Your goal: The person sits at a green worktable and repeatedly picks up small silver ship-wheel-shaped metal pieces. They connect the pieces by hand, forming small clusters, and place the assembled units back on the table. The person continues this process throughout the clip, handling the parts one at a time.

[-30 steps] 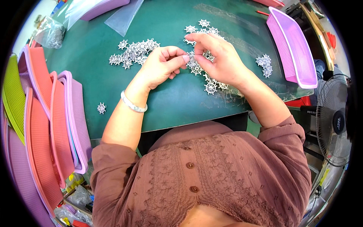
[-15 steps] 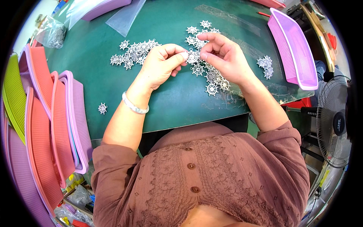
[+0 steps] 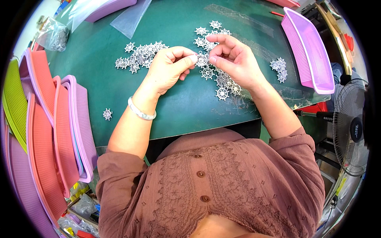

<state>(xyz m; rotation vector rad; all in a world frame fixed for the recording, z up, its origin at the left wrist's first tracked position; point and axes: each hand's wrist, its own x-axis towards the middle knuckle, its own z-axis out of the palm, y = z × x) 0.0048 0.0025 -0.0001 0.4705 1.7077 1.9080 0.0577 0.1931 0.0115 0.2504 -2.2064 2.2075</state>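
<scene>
Between my two hands is a silver ship's wheel charm, raised over the green table. My left hand pinches its left edge between thumb and forefinger. At its right edge, the thumb and forefinger of my right hand close in a pinch, the other fingers curled. Beneath and behind my right hand lies a loose pile of similar charms. A second heap of charms lies beyond my left wrist, partly hidden by the hand. One single charm rests apart at the left.
Stacked plastic baskets crowd the left edge. A purple basket stands at the right, beside a small cluster of charms. Clear plastic bags lie at the back. A fan stands off the table's right side.
</scene>
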